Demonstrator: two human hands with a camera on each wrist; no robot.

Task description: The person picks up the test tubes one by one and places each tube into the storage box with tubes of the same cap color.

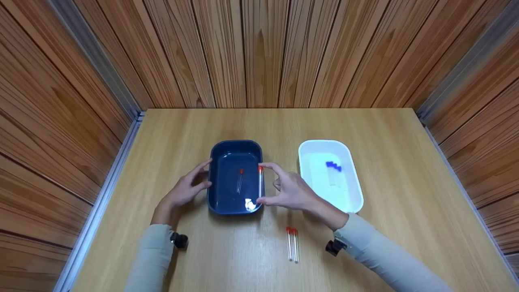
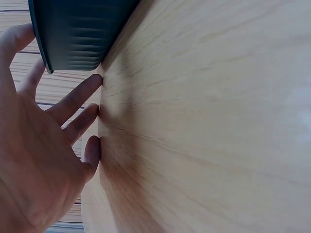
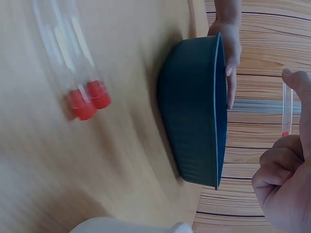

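Observation:
My right hand (image 1: 294, 190) pinches a red-capped test tube (image 1: 260, 182) by its two ends, thumb at the clear bottom and index finger at the cap. The tube is held over the right rim of a dark blue tray (image 1: 223, 194). Inside that tray lies another red-capped tube (image 1: 240, 183). At the tray's left side, my left hand (image 1: 184, 190) touches the rim with its fingers spread; in the left wrist view the lower fingers (image 2: 77, 97) extend below the rim, beside the tray.
Two more red-capped tubes (image 1: 292, 245) lie side by side on the wooden table (image 1: 243, 259), in front of my right hand. To the right stands a white tray (image 1: 310, 156) with several blue-capped tubes (image 1: 333, 166) in it. Wood-panelled walls (image 1: 259, 52) surround the table.

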